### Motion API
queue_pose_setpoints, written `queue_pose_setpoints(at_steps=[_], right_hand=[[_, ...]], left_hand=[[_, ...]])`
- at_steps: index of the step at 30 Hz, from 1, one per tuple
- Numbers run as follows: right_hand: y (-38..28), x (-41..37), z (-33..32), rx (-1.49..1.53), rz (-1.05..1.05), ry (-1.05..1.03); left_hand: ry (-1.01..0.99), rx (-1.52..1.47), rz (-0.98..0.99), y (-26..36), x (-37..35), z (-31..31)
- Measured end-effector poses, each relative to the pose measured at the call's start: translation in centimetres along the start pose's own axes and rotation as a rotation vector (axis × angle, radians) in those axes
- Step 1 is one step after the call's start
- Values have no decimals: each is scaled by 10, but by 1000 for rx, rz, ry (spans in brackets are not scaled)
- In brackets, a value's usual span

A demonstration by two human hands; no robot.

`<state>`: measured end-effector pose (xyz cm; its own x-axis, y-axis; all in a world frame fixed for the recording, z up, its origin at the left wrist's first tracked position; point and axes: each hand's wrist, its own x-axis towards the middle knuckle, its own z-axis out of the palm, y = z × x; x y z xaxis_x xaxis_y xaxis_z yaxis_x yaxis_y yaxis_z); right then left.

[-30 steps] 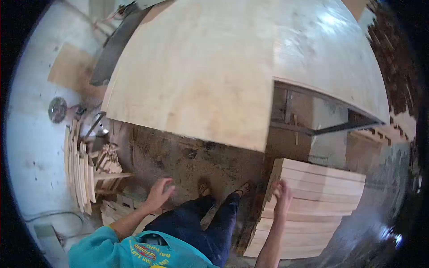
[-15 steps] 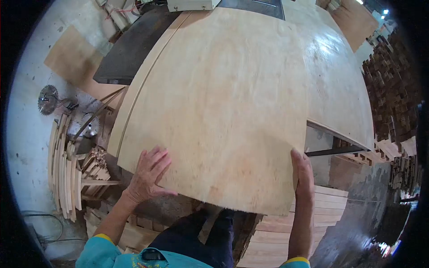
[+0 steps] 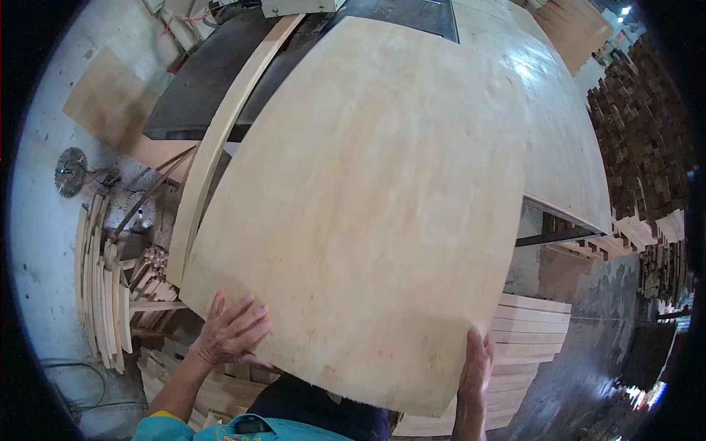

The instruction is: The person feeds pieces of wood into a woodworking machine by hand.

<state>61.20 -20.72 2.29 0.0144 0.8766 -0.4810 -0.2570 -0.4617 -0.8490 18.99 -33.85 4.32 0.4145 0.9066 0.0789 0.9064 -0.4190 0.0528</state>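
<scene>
A large pale plywood sheet point(image 3: 360, 220) fills the middle of the head view, its near edge close to my body. My left hand point(image 3: 234, 328) grips its near left corner, fingers on top and thumb at the edge. On the near right side my right hand point(image 3: 476, 361) holds the sheet's edge, with its fingers partly hidden beneath. Left of the sheet lies a long wooden fence strip point(image 3: 213, 158), with a dark gap between the two. The far end of the sheet rests over a dark machine table point(image 3: 401, 16).
A pale side table point(image 3: 562, 125) on a metal frame adjoins at the right. Wooden strips point(image 3: 103, 287) lean at the left wall near saw blades point(image 3: 72, 173). Stacked planks point(image 3: 529, 331) lie on the floor at right. Piled timber point(image 3: 640, 125) stands farther right.
The plywood sheet has come toward me and shifted right, away from the wooden strip, opening a gap at its left. Both hands have moved nearer my body with it.
</scene>
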Motion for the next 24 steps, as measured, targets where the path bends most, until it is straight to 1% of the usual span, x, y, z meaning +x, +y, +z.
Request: queue_pose_setpoints(at_steps=[1, 2, 3, 4, 5, 7, 8, 10, 12, 13, 15, 16, 18, 19, 21, 23, 24], right_hand=[[2, -8, -6, 41, 20, 45], [2, -15, -12, 39, 18, 44], [3, -20, -17, 52, -10, 95], [4, -22, -22, 67, -36, 147], [4, -20, -30, 70, -36, 149], [-4, -8, -49, 37, -5, 174], [-11, 5, -50, -2, -79, 185], [-41, 36, -53, -50, -49, 200], [-55, 80, -79, -134, -199, 309], [-75, 85, -77, -125, -210, 331], [-116, 83, -72, -469, -548, 352], [-121, 74, -74, -463, -545, 366], [-122, 56, -76, -413, -515, 534], [-115, 50, -84, -411, -518, 542], [-86, 38, -104, -459, -368, 420], [-55, 34, -106, -491, -285, 327], [-41, 30, -103, -486, -251, 309]], left_hand=[[-38, -6, 17, 5, 2, -3], [-30, 17, 32, 8, 3, -1], [-27, 19, 32, 10, 8, 0], [-22, -9, 45, 12, 15, 0], [-19, -37, 59, 15, 22, 1], [-13, -57, 79, 15, 50, 5], [-7, -76, 88, 15, 66, 7], [5, -79, 68, 16, 112, 5], [77, -102, 88, 17, 165, 11], [132, -106, 97, 16, 193, 18], [179, -70, 113, 11, 253, 22], [195, -52, 111, 5, 281, 27], [258, -18, 123, -14, 344, 43], [305, 1, 134, -27, 379, 52], [397, 82, 157, -49, 458, 63], [329, 87, -61, -50, 523, 51], [326, 81, -63, -47, 539, 49]])
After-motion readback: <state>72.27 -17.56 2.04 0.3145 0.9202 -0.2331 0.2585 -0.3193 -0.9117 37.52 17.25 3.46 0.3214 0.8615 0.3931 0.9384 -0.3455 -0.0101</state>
